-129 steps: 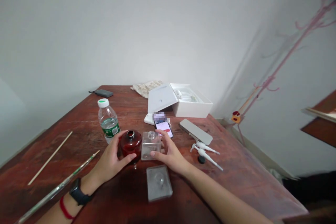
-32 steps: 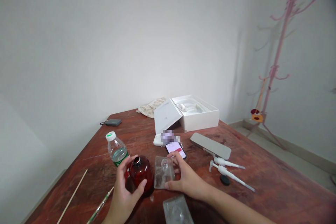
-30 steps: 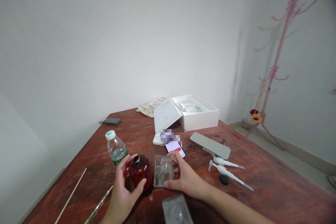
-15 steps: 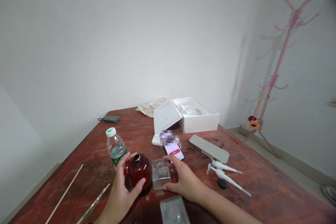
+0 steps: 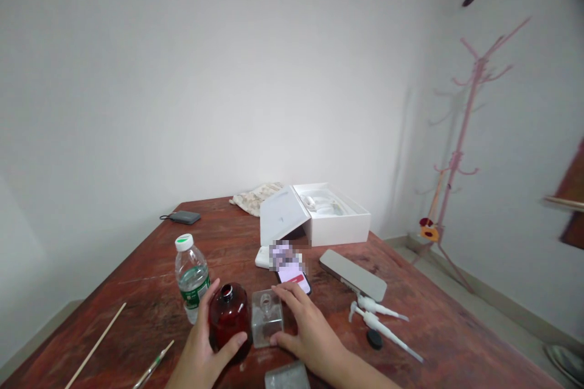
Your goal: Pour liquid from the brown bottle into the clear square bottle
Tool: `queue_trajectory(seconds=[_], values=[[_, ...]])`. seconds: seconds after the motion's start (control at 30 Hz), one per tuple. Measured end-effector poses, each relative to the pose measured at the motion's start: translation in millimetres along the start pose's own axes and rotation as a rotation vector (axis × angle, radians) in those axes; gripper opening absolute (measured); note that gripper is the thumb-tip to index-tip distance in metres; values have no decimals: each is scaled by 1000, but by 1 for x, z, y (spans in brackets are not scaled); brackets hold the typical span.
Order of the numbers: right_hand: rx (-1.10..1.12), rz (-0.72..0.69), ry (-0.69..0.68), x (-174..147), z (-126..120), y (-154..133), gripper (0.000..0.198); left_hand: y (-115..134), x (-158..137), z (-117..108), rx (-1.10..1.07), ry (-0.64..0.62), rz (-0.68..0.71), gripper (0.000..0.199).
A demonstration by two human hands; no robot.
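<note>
My left hand (image 5: 205,340) curves around a dark red, see-through round bottle (image 5: 230,319), thumb in front and fingers along its left side. The bottle stands upright with its neck uncapped. Directly to its right stands a clear square glass bottle (image 5: 267,319) with a short, uncapped neck. My right hand (image 5: 310,322) grips this one from the right, thumb at the near side and fingertips at the far side. The two bottles are touching or almost so. Nearer to me, a second clear glass block-shaped piece (image 5: 287,375) is cut off by the lower picture edge.
A water bottle (image 5: 191,279) stands left of my left hand. Thin sticks (image 5: 95,346) lie at the left. Rightward are white pump heads (image 5: 387,325), a black cap (image 5: 375,339) and a grey case (image 5: 353,273). Behind lie a phone (image 5: 294,279) and an open white box (image 5: 340,228).
The camera view has shifted up and to the right, so everything sits lower and further left. Both hands keep their places on the two bottles.
</note>
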State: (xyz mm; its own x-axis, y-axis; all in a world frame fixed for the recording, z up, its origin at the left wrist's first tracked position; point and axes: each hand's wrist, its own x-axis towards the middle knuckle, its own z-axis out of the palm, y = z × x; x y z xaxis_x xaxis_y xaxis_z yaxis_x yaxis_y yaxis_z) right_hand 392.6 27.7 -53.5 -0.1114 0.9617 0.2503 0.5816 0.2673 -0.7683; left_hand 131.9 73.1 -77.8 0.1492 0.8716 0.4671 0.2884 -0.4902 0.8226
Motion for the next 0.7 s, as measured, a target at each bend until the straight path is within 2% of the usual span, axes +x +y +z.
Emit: queue_trajectory(seconds=[0.1, 0.17, 0.2, 0.3, 0.33, 0.47, 0.6, 0.63, 0.7], values=[[-6, 3, 31, 1, -3, -5, 94, -1, 3, -3, -3, -24, 4, 91], [19, 3, 69, 3, -8, -7, 93, 2, 2, -1, -6, 19, 1, 90], [50, 10, 81, 5, -11, -8, 85, 4, 2, 1, -9, 50, -3, 90], [167, 36, 38, 8, -25, -8, 38, 11, 0, 5, -12, 92, -14, 90], [197, 35, -9, 9, -31, -8, 32, 13, 0, 6, -9, 97, -13, 89], [263, 20, -278, 9, -55, -5, 56, 6, 2, 2, 7, 122, -8, 85], [195, 47, -591, 7, -69, 1, 101, -15, 6, -6, -24, 111, -6, 84], [140, 41, -638, 6, -69, 2, 109, -19, 6, -8, -41, 115, -9, 84], [15, 6, -673, 3, -67, 3, 112, -22, 7, -11, -76, 138, -18, 85]])
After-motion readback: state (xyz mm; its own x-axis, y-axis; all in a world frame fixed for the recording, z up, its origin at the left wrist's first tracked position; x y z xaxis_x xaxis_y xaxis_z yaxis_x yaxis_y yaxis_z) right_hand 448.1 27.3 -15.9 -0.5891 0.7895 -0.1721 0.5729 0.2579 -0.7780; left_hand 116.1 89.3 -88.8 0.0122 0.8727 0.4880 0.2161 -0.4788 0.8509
